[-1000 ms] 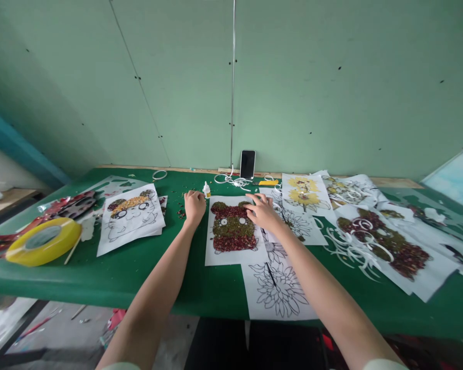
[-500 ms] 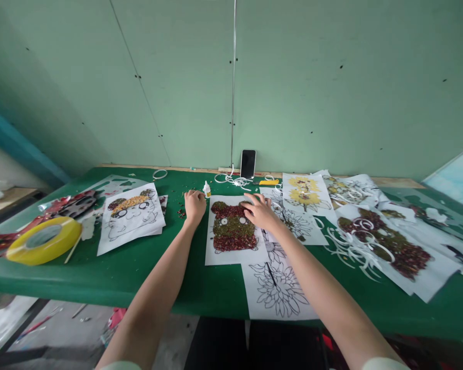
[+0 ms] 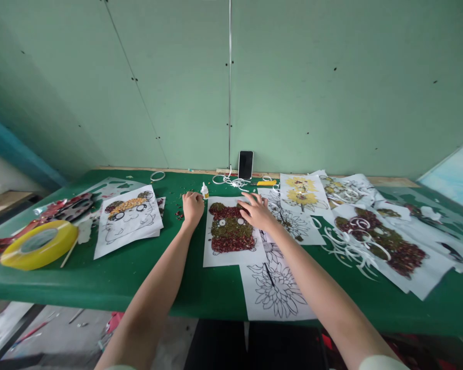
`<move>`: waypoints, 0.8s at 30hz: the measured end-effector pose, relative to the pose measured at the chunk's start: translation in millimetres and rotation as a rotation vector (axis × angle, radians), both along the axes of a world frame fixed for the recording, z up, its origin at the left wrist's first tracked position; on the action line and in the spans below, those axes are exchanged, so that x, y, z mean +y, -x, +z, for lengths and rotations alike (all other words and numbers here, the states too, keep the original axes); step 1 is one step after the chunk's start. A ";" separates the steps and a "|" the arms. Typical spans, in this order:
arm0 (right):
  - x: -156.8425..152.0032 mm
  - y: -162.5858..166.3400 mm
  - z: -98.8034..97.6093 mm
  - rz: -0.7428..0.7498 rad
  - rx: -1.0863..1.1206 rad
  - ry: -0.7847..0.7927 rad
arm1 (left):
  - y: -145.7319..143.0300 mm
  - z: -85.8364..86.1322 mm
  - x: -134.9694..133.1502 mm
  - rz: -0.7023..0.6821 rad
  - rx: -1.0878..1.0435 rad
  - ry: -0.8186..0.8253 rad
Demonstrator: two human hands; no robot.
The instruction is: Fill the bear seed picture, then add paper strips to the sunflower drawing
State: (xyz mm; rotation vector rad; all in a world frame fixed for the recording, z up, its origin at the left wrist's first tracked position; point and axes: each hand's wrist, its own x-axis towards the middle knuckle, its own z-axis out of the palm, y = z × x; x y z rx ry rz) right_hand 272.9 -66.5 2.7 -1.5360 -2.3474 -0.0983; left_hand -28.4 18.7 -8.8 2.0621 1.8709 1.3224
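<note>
A sheet with a hamster picture [image 3: 233, 242], covered in bands of dark red and green grains, lies in front of me. My right hand [image 3: 255, 211] rests over its upper right part, fingers spread. Left of the sheet, my left hand [image 3: 193, 209] is on the table with its fingers curled in; whatever they may hold is hidden. Loose dark red grains [image 3: 179, 215] lie just left of that hand. A small white glue bottle [image 3: 205, 191] with a yellow label stands upright beside its fingers.
Left are a partly covered hamster sheet [image 3: 128, 216] and a yellow tape roll [image 3: 38, 245]. Flower line drawings [image 3: 278, 290] reach under the middle sheet. A phone [image 3: 246, 164] leans on the wall near a yellow cutter [image 3: 266, 183]. White paper strips [image 3: 347, 249] and another grain-covered sheet [image 3: 438, 262] lie right.
The view has shifted slightly. My right hand stays over the picture's upper right with little change, and my left hand remains curled beside the glue bottle.
</note>
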 end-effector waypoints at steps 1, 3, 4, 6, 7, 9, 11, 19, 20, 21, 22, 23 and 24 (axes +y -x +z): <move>0.8 0.4 -1.1 0.000 -0.012 0.013 | -0.1 0.0 -0.1 -0.001 0.001 -0.001; 2.5 0.7 -4.4 -0.007 -0.025 0.032 | -0.3 -0.1 -0.4 0.002 0.001 0.001; 3.4 0.6 -6.4 -0.013 -0.026 0.035 | -0.5 -0.2 -0.4 0.006 0.000 0.002; 4.7 0.1 -9.8 -0.020 -0.019 0.035 | -0.7 -0.3 -0.6 0.011 -0.005 0.006; 5.2 -0.6 -10.9 -0.021 -0.016 0.035 | -0.8 -0.3 -0.6 0.012 -0.009 0.008; 5.8 -3.3 -11.7 -0.013 -0.011 0.037 | -0.6 0.0 -0.8 0.015 -0.018 0.009; 6.3 -8.8 -11.0 -0.014 0.022 0.031 | -0.3 0.6 -0.9 0.011 -0.024 0.011; 11.4 -38.5 -15.7 -0.160 0.234 -0.010 | -0.5 1.5 -1.3 0.002 -0.029 0.024; 11.9 -39.6 -17.2 -0.162 0.224 0.008 | -0.6 1.7 -1.3 0.001 -0.023 0.023; 12.3 -40.0 -18.6 -0.160 0.214 0.023 | -0.6 2.0 -1.3 0.002 -0.018 0.022; 12.5 -40.0 -19.7 -0.155 0.204 0.032 | -0.6 2.3 -1.3 0.003 -0.016 0.020; 12.5 -39.9 -20.4 -0.148 0.193 0.034 | -0.5 2.6 -1.3 0.003 -0.015 0.018; 12.5 -39.7 -20.9 -0.141 0.181 0.034 | -0.4 2.8 -1.3 0.003 -0.015 0.016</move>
